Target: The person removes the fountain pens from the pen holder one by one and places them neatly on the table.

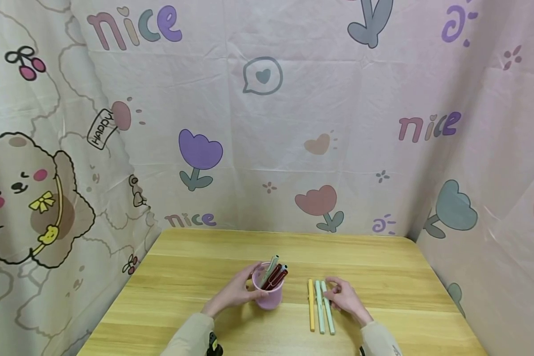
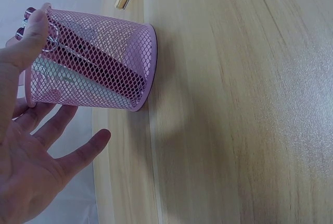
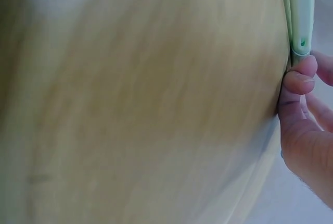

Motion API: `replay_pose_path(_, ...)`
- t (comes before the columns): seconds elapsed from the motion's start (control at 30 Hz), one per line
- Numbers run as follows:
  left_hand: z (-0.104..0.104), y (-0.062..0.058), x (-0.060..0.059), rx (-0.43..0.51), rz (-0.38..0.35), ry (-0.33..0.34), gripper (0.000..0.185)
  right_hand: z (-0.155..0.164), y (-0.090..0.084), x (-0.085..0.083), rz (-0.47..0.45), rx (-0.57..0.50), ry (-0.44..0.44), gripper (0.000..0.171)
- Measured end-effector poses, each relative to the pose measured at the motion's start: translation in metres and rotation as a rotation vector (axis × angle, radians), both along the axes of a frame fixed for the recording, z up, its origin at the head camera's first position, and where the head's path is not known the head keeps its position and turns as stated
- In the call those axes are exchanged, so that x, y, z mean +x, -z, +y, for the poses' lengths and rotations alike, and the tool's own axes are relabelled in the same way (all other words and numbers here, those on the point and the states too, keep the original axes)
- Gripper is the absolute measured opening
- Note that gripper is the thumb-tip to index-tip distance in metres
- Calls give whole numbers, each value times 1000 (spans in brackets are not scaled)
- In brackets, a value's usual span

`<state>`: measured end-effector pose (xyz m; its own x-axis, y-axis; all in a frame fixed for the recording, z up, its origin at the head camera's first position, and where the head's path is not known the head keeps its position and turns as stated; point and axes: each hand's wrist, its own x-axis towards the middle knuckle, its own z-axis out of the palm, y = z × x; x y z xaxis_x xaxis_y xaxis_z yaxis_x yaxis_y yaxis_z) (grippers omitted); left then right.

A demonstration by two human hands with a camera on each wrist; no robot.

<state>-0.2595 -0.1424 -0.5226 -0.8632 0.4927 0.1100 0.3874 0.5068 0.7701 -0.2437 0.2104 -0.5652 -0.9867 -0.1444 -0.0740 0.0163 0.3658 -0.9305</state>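
On the table, my left hand (image 1: 237, 290) grips a pink mesh pen cup (image 1: 270, 300) near its rim, thumb on the near side and fingers round the far side. Several dark red pens (image 1: 277, 277) and a light green pen (image 1: 270, 267) lean in it. My right hand (image 1: 346, 297) pinches the rightmost of two light green pens (image 1: 329, 316) with thumb and finger; the right wrist view shows fingertips just past its clip (image 3: 302, 39). Left of it lie the other light green pen (image 1: 320, 311) and a yellow pen (image 1: 311, 311), roughly side by side.
The wood-grain table (image 1: 182, 277) reaches back to a printed cloth (image 1: 267, 128) hanging behind it. More of this cloth hangs along the left and right sides.
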Motion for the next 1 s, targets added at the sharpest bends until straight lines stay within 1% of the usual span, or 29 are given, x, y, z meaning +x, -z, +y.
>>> replay_pose_path(0.13, 0, -1, 0, 2, 2, -5, 96, -1, -1, 0, -3, 1, 6, 59)
replay_pose_path(0.3, 0, -1, 0, 2, 9, -2, 95, -4, -1, 2, 0, 24, 33, 52)
replay_pose_path(0.4, 0, 0, 0, 1, 12, 3, 95, -6, -2, 3, 4, 43, 62, 47)
replay_pose_path(0.53, 0, 0, -1, 8, 13, 9, 94, -10, -4, 3, 18, 63, 128, 42)
replay_pose_path(0.67, 0, 0, -1, 14, 12, 13, 94, -13, -6, 1, 63, 73, 185, 37)
replay_pose_path(0.9, 0, 0, -1, 13, 6, 8, 94, -18, -11, -1, 168, 78, 202, 27)
replay_pose_path(1.0, 0, -1, 0, 9, 10, 4, 94, -23, -14, 0, 189, 75, 199, 22)
